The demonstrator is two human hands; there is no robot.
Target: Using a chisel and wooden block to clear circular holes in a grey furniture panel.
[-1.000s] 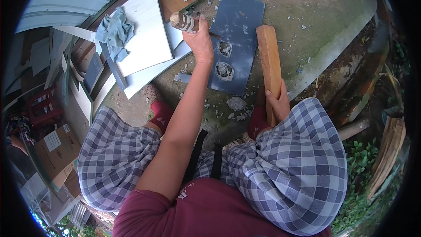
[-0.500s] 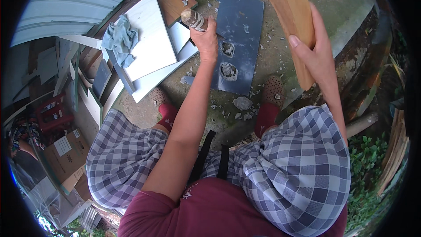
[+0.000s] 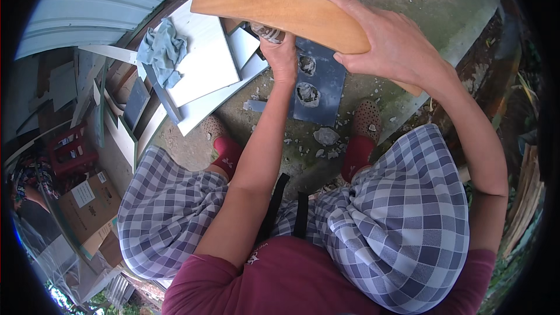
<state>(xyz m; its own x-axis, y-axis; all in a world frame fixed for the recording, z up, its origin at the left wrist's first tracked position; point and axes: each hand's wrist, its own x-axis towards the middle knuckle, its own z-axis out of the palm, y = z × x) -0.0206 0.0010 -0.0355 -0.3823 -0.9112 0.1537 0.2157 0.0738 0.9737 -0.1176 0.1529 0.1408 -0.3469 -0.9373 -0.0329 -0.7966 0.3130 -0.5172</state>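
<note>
My right hand (image 3: 392, 46) grips a long orange-brown wooden board (image 3: 280, 14), raised and held crosswise above the ground. My left hand (image 3: 281, 55) reaches forward under the board and is closed around a small grey, mortar-crusted tool (image 3: 268, 32), partly hidden by the board. Below lies a dark blue-grey tile (image 3: 321, 90) on the concrete, with two round broken holes (image 3: 307, 93) in it. I sit with both knees apart in checked trousers, my red shoes (image 3: 357, 154) on either side of the tile.
White tiles (image 3: 204, 61) lie stacked at left with a grey-blue rag (image 3: 160, 49) on top. Tile shards and rubble (image 3: 325, 136) litter the concrete. Corrugated metal sheet (image 3: 99, 6), leaning tile offcuts, a red crate (image 3: 70, 151) and a cardboard box (image 3: 87, 204) stand at left; timber at right.
My right hand has lifted the wooden board from standing by my knee and swung it up and leftward, now crosswise over the tile. My left hand stays near the tile's far end.
</note>
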